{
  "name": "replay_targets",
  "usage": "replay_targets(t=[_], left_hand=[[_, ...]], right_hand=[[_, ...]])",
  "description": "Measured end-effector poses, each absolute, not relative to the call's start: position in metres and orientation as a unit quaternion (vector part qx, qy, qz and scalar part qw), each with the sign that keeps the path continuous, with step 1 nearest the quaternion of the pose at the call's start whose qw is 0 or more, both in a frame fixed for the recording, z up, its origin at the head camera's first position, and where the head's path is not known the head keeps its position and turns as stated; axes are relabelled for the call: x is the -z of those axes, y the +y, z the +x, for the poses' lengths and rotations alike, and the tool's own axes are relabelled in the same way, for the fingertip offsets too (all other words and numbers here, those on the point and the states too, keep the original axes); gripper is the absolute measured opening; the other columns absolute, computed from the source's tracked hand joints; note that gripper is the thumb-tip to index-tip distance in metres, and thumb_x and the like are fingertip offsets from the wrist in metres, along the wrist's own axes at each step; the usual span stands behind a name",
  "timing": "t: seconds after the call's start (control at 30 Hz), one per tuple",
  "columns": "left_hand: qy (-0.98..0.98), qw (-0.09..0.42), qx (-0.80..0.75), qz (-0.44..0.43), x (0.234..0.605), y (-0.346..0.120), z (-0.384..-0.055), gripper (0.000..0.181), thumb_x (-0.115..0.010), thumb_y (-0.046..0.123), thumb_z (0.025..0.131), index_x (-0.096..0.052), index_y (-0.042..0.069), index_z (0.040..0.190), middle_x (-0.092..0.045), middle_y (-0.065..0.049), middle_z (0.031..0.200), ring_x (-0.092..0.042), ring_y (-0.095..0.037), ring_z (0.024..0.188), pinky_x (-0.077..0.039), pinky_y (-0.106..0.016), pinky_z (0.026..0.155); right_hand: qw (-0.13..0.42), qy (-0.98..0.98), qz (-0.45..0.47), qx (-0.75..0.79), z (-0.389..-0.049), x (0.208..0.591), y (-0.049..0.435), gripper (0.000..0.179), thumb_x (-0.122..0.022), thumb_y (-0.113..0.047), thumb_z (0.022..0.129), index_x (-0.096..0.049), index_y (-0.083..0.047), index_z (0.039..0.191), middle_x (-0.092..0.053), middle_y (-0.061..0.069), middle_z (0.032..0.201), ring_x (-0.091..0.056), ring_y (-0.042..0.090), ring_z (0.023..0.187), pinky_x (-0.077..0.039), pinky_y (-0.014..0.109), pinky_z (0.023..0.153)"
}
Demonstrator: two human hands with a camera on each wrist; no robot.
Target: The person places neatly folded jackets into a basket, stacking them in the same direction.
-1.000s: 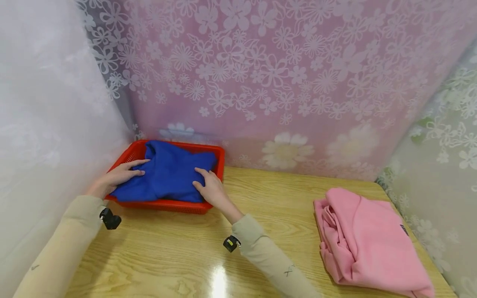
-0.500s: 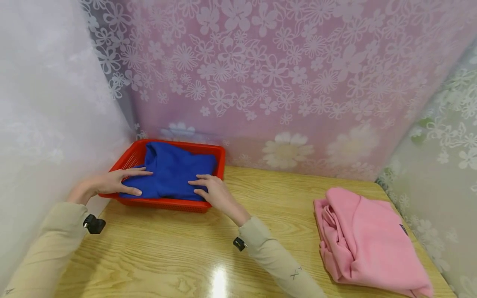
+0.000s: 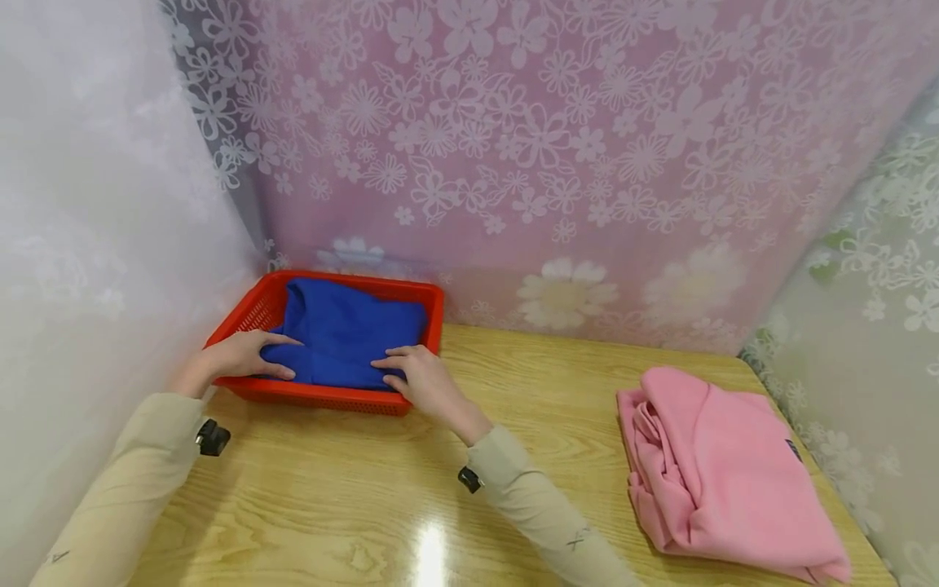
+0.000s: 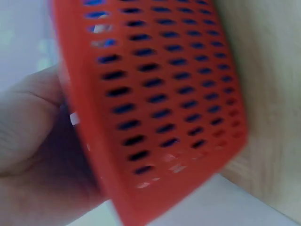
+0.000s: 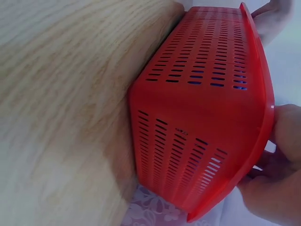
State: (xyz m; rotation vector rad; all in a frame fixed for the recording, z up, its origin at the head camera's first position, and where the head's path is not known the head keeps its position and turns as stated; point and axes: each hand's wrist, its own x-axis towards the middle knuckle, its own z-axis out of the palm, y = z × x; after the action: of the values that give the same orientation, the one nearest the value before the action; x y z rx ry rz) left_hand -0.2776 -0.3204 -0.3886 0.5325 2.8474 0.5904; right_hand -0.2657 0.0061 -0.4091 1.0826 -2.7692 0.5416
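A folded blue garment (image 3: 352, 330) lies in a red perforated plastic basket (image 3: 323, 397). My left hand (image 3: 238, 355) reaches over the basket's left side, its thumb and fingers spread apart against the garment's left edge. In the left wrist view the basket wall (image 4: 164, 94) hides most of that hand's fingers. At the basket's right end, my right hand (image 3: 429, 381) rests its extended fingers on the garment's right part. The right wrist view has this hand (image 5: 277, 174) at the rim, its fingertips hidden behind the basket.
On the right of the wooden table (image 3: 352, 489) lies a folded pink garment (image 3: 741, 473). Floral curtains (image 3: 513, 163) stand behind the table and on both sides. The basket sits in the back left corner, close to the curtain.
My left hand drew back to the left, then moved right again, and the garment's left edge now lies further inside the basket. My right hand shifted slightly and stays on the garment.
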Motion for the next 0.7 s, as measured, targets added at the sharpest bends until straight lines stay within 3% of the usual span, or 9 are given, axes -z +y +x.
replay_targets(t=[0.1, 0.3, 0.4, 0.53, 0.7], left_hand=[[0.963, 0.061, -0.202, 0.168, 0.376, -0.311, -0.270, 0.058, -0.067, 0.042, 0.097, -0.062, 0.000, 0.137, -0.055, -0.035, 0.137, -0.053, -0.051, 0.124, -0.044, -0.064, 0.101], [0.965, -0.073, -0.223, 0.120, 0.363, -0.279, -0.256, 0.044, -0.057, 0.036, 0.104, -0.066, 0.002, 0.132, -0.062, -0.030, 0.131, -0.062, -0.047, 0.111, -0.050, -0.060, 0.090], [0.956, -0.130, -0.231, 0.123, 0.363, -0.257, -0.253, 0.036, -0.058, 0.031, 0.104, -0.070, 0.005, 0.127, -0.069, -0.024, 0.123, -0.067, -0.038, 0.087, -0.054, -0.049, 0.070], [0.942, -0.193, -0.242, 0.128, 0.367, -0.224, -0.253, 0.031, -0.061, 0.029, 0.103, -0.074, 0.007, 0.121, -0.073, -0.019, 0.116, -0.057, -0.027, 0.056, -0.042, -0.035, 0.045], [0.920, -0.257, -0.262, 0.139, 0.370, -0.180, -0.253, 0.029, -0.064, 0.032, 0.101, -0.077, 0.009, 0.113, -0.075, -0.016, 0.112, -0.063, -0.026, 0.061, -0.044, -0.030, 0.043]], right_hand=[[0.071, -0.908, 0.348, -0.225, -0.264, 0.408, 0.012, 0.030, -0.066, -0.020, 0.100, -0.072, -0.021, 0.130, -0.066, 0.003, 0.135, -0.059, 0.023, 0.125, -0.047, 0.036, 0.106], [0.135, -0.879, 0.329, -0.317, -0.257, 0.401, 0.029, 0.027, -0.070, -0.010, 0.096, -0.076, -0.015, 0.122, -0.071, 0.005, 0.124, -0.064, 0.025, 0.117, -0.049, 0.041, 0.103], [0.167, -0.874, 0.317, -0.329, -0.252, 0.396, 0.045, 0.026, -0.071, -0.010, 0.096, -0.076, -0.015, 0.121, -0.071, 0.004, 0.123, -0.064, 0.026, 0.116, -0.051, 0.041, 0.101], [0.198, -0.873, 0.301, -0.328, -0.246, 0.391, 0.073, 0.027, -0.071, -0.011, 0.096, -0.075, -0.015, 0.122, -0.071, 0.006, 0.124, -0.064, 0.028, 0.118, -0.050, 0.044, 0.102], [0.229, -0.877, 0.278, -0.319, -0.235, 0.382, 0.115, 0.031, -0.073, -0.013, 0.095, -0.073, -0.013, 0.126, -0.068, 0.010, 0.129, -0.061, 0.033, 0.121, -0.047, 0.050, 0.103]])
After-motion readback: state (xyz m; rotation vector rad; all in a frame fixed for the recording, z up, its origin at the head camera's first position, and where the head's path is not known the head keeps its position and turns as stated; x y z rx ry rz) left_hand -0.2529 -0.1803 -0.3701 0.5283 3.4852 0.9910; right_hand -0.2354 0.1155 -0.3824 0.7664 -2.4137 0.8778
